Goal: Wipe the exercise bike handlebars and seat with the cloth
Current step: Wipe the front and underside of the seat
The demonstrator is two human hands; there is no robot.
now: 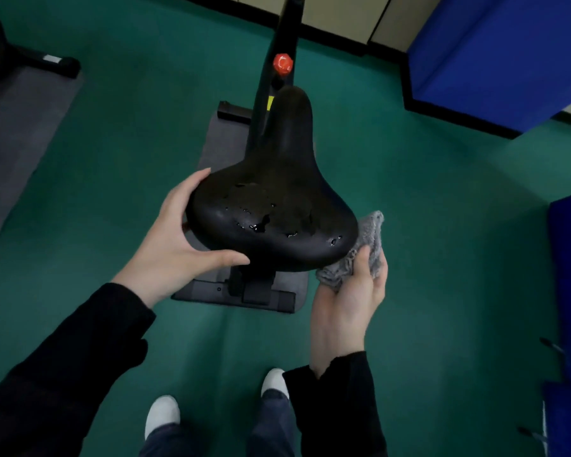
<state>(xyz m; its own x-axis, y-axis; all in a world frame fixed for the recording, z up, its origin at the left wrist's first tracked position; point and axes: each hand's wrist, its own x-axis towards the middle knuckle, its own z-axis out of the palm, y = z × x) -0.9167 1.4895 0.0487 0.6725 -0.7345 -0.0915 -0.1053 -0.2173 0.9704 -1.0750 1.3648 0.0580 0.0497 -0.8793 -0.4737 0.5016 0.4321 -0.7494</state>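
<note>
So the seat sits dead centre with its nose pointing to 12 o'clock, and there are wet droplets beaded across the wide rear pad, mostly toward 5 and 6 o'clock. The left hand is clamped on the seat's rim at about 8 o'clock, thumb hooked along the back edge and fingers up the side, so it looks like it's bracing the saddle. The right hand has the grey cloth bunched in a curled grip, touching or just beside the rim at 4 o'clock, can't tell which. My take for doing this bit well: open the cloth out flatter so more of it meets the pad, sweep from 4 o'clock across the wet patch toward 8, then run up the nose to 12, toward the red knob. Overlap the passes so the beads get lifted rather than smeared, and catch the rim's lip too. The handlebars are out of view, so no idea how they stand
</note>
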